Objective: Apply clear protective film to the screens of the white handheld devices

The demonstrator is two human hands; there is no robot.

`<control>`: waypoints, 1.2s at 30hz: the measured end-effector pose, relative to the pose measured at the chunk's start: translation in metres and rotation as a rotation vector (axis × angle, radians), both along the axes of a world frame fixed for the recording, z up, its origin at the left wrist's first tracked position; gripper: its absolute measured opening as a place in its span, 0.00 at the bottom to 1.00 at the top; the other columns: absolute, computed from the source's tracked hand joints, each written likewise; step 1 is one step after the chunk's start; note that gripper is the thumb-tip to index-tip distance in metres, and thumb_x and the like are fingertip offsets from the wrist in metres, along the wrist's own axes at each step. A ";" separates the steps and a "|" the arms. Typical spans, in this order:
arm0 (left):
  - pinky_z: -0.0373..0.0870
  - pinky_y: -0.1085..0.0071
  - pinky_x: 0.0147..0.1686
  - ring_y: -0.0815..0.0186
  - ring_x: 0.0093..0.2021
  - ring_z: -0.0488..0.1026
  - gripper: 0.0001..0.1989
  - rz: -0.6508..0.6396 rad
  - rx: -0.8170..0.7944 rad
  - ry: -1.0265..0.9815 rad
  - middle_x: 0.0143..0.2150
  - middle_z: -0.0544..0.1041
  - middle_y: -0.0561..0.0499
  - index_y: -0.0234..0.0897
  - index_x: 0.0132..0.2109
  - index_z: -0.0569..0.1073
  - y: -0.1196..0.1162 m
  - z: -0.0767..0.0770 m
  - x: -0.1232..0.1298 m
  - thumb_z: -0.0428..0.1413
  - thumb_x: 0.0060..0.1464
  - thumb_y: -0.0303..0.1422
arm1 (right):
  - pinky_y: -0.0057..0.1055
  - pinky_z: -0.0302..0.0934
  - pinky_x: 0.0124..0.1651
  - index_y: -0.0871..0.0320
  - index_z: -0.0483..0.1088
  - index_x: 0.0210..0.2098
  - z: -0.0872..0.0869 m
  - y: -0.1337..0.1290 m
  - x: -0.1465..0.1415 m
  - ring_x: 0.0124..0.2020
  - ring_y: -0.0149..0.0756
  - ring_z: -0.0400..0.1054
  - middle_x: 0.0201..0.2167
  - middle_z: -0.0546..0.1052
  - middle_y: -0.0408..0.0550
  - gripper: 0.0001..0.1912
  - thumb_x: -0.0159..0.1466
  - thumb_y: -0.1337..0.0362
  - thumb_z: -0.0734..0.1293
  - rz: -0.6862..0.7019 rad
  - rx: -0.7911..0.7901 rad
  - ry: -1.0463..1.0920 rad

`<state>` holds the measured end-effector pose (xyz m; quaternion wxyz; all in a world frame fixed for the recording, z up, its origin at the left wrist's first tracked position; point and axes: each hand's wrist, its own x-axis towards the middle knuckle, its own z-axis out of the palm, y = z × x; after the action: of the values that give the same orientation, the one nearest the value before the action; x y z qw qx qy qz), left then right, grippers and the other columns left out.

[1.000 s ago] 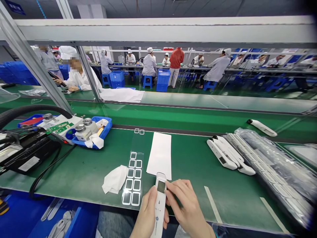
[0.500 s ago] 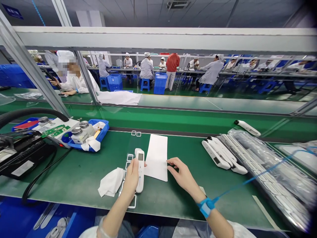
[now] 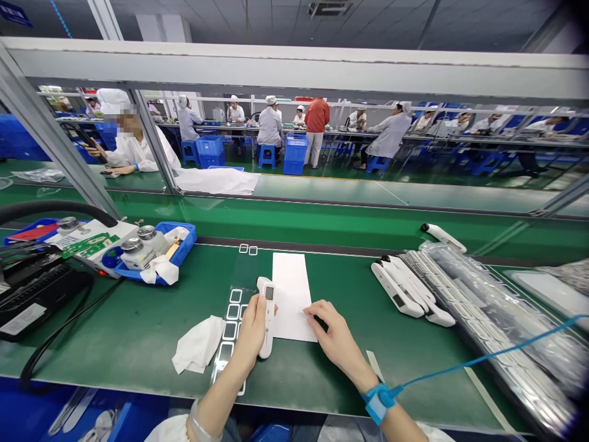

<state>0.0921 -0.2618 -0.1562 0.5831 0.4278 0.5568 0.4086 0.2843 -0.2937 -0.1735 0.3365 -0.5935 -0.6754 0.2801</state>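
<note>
My left hand [image 3: 253, 328] is wrapped round a white handheld device [image 3: 267, 319] with a small grey screen near its top, held upright over the left edge of a white paper sheet [image 3: 291, 288]. At the sheet's right edge, the fingertips of my right hand [image 3: 327, 325] touch the paper, thumb and fingers slightly apart; a blue strap circles that wrist. A clear strip with white square frames [image 3: 226, 351] lies partly under my left forearm. Left of it is a crumpled white cloth [image 3: 199, 345].
At the left stand a blue tray [image 3: 186, 245] with metal-capped jars and a black device [image 3: 41, 301]. On the right lie several white devices [image 3: 405, 288], long strips in plastic [image 3: 492, 319] and a blue cord [image 3: 483, 356]. People sit beyond the metal frame.
The view has shifted slightly. My left hand and the device have moved right, over the paper's edge. My right fingers have come onto the sheet's right edge, and the sheet has turned slightly.
</note>
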 end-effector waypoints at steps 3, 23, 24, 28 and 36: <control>0.65 0.73 0.43 0.69 0.38 0.71 0.26 -0.021 0.028 -0.044 0.39 0.75 0.48 0.36 0.40 0.68 0.009 -0.007 0.003 0.45 0.54 0.56 | 0.33 0.59 0.48 0.58 0.71 0.40 0.000 0.001 -0.021 0.43 0.33 0.62 0.38 0.69 0.49 0.11 0.66 0.68 0.57 0.068 -0.016 -0.001; 0.65 0.73 0.39 0.70 0.32 0.69 0.28 0.036 0.010 -0.091 0.34 0.75 0.49 0.36 0.40 0.67 0.017 -0.018 0.009 0.46 0.51 0.59 | 0.32 0.53 0.41 0.60 0.67 0.31 -0.015 0.012 -0.046 0.37 0.34 0.62 0.32 0.69 0.47 0.09 0.66 0.68 0.58 -0.022 -0.033 -0.244; 0.65 0.73 0.39 0.70 0.32 0.69 0.29 0.041 0.012 -0.090 0.34 0.74 0.49 0.36 0.40 0.67 0.018 -0.018 0.010 0.46 0.50 0.59 | 0.32 0.52 0.39 0.60 0.66 0.30 -0.018 0.013 -0.048 0.35 0.34 0.61 0.32 0.68 0.47 0.10 0.66 0.68 0.57 -0.038 0.014 -0.305; 0.65 0.74 0.39 0.69 0.32 0.69 0.31 0.044 -0.012 -0.122 0.33 0.73 0.49 0.36 0.40 0.67 0.017 -0.017 0.012 0.47 0.47 0.61 | 0.31 0.49 0.36 0.60 0.63 0.29 -0.030 0.012 -0.056 0.31 0.34 0.58 0.31 0.66 0.48 0.11 0.66 0.72 0.54 -0.046 0.279 -0.428; 0.65 0.74 0.39 0.69 0.33 0.69 0.30 0.029 -0.001 -0.094 0.32 0.72 0.49 0.36 0.38 0.66 0.015 -0.012 0.013 0.45 0.49 0.61 | 0.31 0.54 0.38 0.59 0.61 0.33 -0.036 0.003 -0.057 0.32 0.32 0.59 0.31 0.66 0.47 0.12 0.69 0.69 0.51 -0.008 0.268 -0.210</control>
<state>0.1048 -0.2466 -0.1681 0.6029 0.3998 0.5351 0.4363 0.2271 -0.2907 -0.2092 0.3411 -0.5720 -0.7358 0.1228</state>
